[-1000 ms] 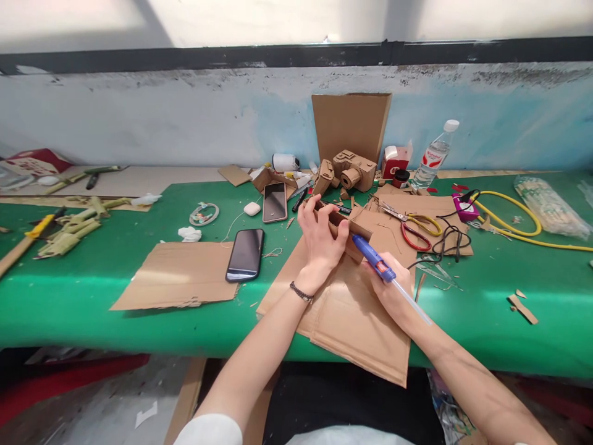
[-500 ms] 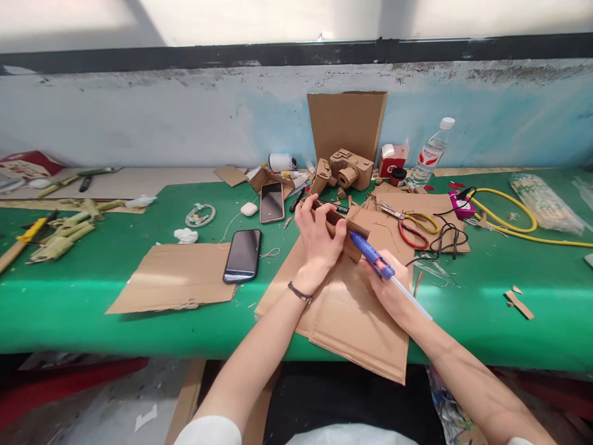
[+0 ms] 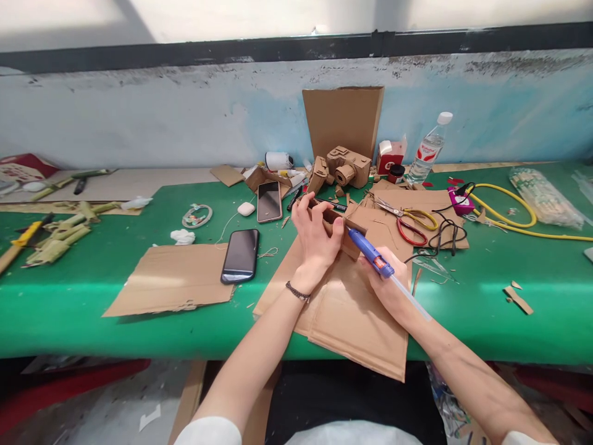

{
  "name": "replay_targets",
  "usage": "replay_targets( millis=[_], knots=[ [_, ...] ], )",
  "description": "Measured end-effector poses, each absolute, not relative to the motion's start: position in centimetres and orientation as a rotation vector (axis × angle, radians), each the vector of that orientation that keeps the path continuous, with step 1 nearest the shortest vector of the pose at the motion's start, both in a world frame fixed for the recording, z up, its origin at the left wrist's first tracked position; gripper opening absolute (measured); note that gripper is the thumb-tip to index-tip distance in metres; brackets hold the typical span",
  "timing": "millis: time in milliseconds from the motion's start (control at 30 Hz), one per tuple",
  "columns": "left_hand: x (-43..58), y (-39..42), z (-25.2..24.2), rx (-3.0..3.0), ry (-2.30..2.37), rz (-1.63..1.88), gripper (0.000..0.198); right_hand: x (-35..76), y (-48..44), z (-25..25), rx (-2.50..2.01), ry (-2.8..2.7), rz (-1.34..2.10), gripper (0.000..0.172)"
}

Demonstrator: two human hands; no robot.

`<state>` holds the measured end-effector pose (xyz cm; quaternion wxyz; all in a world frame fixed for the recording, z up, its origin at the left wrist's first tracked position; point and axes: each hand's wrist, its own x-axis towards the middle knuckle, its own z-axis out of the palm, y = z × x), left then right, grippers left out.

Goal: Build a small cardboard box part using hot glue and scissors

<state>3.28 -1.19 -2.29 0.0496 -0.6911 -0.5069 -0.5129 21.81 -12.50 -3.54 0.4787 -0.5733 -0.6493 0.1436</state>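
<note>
Folded cardboard (image 3: 351, 246) sits in your left hand (image 3: 319, 232), over the big cardboard sheet (image 3: 359, 315) on the green counter (image 3: 185, 337); your left fingers are bent and a bit spread, pinching its walls with the thumb on the side near you; your right hand (image 3: 385, 285) is wrapped around the blue glue gun (image 3: 369, 251), with a clear glue stick (image 3: 410, 298) poking out of its back; the gun's nose points into the open side of the folded piece, near its right end; you look to be at the gluing step, though it is too small to tell if glue is coming out; the next move seems to need a still left hand, a slow, gentle squeeze and fingers kept away from the hot nose; the scissors (image 3: 412, 226) and the little cardboard camera (image 3: 348, 167) lie farther back, apart from both hands.
</note>
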Motion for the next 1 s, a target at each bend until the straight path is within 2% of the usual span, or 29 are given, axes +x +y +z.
replay_targets(
  millis=[600,1000],
  knots=[
    [3.2,-1.2,-2.0,-2.098,-1.49,-1.576,0.052,22.1,-12.7,-4.7,-1.415,-1.674,0.332,0.038],
    [3.3,-1.1,-2.0,-2.117,-1.512,-1.592,0.048,21.8,-12.5,-4.1,-1.357,-1.619,0.292,0.041]
  ],
)
